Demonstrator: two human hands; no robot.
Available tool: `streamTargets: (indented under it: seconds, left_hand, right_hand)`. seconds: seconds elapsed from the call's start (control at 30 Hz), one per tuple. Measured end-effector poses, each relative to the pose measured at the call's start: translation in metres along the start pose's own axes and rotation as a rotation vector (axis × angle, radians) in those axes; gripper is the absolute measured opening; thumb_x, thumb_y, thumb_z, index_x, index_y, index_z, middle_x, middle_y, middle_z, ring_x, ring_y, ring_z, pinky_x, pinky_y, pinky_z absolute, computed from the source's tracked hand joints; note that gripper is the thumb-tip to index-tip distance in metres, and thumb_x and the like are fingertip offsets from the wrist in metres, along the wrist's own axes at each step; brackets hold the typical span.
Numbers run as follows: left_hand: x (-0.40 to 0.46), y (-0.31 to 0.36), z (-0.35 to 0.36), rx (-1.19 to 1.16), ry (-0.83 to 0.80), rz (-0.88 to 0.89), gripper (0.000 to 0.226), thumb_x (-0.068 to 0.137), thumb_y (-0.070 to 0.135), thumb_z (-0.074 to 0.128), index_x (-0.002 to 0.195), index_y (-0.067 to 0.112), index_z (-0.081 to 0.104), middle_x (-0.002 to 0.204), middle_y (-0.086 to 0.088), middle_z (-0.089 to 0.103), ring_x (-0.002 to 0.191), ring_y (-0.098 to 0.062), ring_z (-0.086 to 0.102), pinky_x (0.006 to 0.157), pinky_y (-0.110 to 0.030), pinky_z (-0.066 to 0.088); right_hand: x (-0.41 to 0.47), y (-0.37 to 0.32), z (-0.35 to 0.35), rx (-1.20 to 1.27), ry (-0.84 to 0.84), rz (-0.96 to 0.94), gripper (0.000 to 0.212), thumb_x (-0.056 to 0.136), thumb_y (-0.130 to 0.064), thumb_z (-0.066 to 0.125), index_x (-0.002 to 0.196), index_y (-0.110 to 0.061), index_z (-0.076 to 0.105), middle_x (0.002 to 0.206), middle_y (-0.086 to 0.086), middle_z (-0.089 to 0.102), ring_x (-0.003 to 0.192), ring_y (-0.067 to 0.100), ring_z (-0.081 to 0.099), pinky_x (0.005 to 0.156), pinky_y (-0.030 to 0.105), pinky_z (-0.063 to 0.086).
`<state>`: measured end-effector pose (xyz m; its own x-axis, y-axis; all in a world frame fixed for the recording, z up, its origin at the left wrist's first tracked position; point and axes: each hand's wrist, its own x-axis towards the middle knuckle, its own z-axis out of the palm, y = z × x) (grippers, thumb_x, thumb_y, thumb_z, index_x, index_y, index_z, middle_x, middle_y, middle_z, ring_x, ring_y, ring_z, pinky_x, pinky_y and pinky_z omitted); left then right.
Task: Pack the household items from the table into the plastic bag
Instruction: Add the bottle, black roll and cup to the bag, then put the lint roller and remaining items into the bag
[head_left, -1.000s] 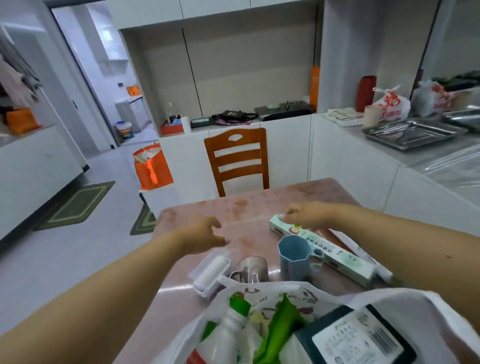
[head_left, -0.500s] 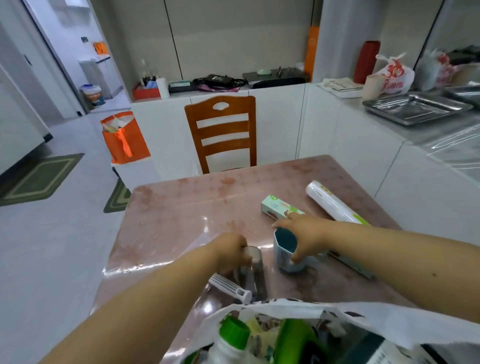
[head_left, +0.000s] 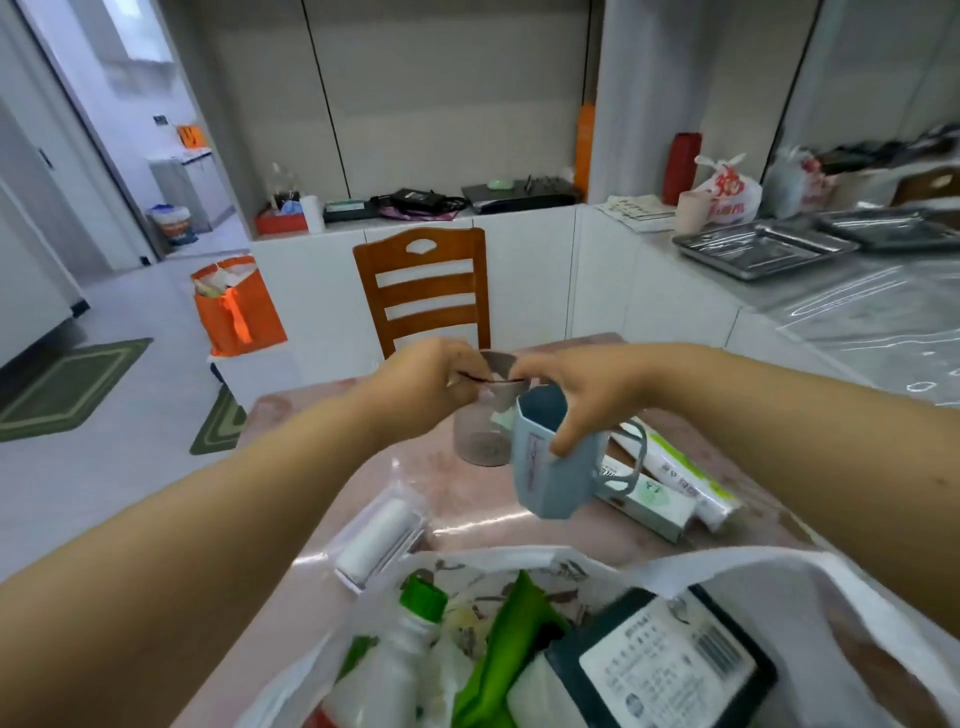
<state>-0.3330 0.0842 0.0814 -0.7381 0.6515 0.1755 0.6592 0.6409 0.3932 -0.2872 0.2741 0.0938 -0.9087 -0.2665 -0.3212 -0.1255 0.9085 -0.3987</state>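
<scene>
Nearest the camera, an open plastic bag (head_left: 857, 582) sits loaded while both hands hold cups above the counter (head_left: 467, 499).

Inside the bag stand a white bottle with a green cap (head_left: 410, 639), a green pouch (head_left: 511, 623) and a dark labelled pack (head_left: 670, 660). Just beyond its rim lies a white roller (head_left: 382, 535), and to the right a long box (head_left: 644, 496) beside a wrap roll (head_left: 685, 480). Above these, the right hand (head_left: 582, 395) has its fingers clamped on the blue cup (head_left: 545, 462), thumb outside the wall. The left hand (head_left: 426, 389) pinches the rim of the clear cup (head_left: 480, 431), touching the blue one. Farther off stands a wooden chair (head_left: 426, 291).
</scene>
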Motion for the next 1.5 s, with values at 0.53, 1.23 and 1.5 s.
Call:
streamTargets:
  seconds: [0.53, 1.23, 1.5]
  left_hand:
    - [-0.185, 0.096, -0.095, 0.091, -0.494, -0.677, 0.035, 0.078, 0.024, 0.077, 0.106, 0.006, 0.066, 0.089, -0.006, 0.068, 0.079, -0.017, 0.066, 0.066, -0.027, 0.057]
    - [-0.247, 0.118, -0.072, -0.917, 0.255, -0.816, 0.026, 0.095, 0.001, 0.052, 0.121, 0.001, 0.057, 0.105, -0.021, 0.063, 0.056, -0.014, 0.049, 0.038, -0.017, 0.045]
    - [-0.23, 0.119, -0.061, -1.337, 0.59, -0.842, 0.044, 0.085, 0.004, 0.053, 0.128, 0.01, 0.051, 0.134, -0.017, 0.052, 0.063, -0.021, 0.071, 0.029, -0.013, 0.033]
  right_hand:
    - [-0.194, -0.091, -0.04, 0.328, 0.112, -0.271, 0.05, 0.061, -0.034, 0.072, 0.107, -0.024, 0.056, 0.089, -0.004, 0.07, 0.092, 0.024, 0.07, 0.087, 0.05, 0.056]
    - [-0.165, -0.111, 0.058, 0.313, -0.146, -0.037, 0.051, 0.081, -0.042, 0.064, 0.123, -0.017, 0.048, 0.109, 0.007, 0.06, 0.088, 0.019, 0.064, 0.063, 0.025, 0.055]
    - [-0.158, -0.114, 0.072, 0.05, 0.344, -0.127, 0.071, 0.068, -0.019, 0.081, 0.126, -0.03, 0.043, 0.116, -0.004, 0.051, 0.104, 0.019, 0.053, 0.077, 0.029, 0.055]
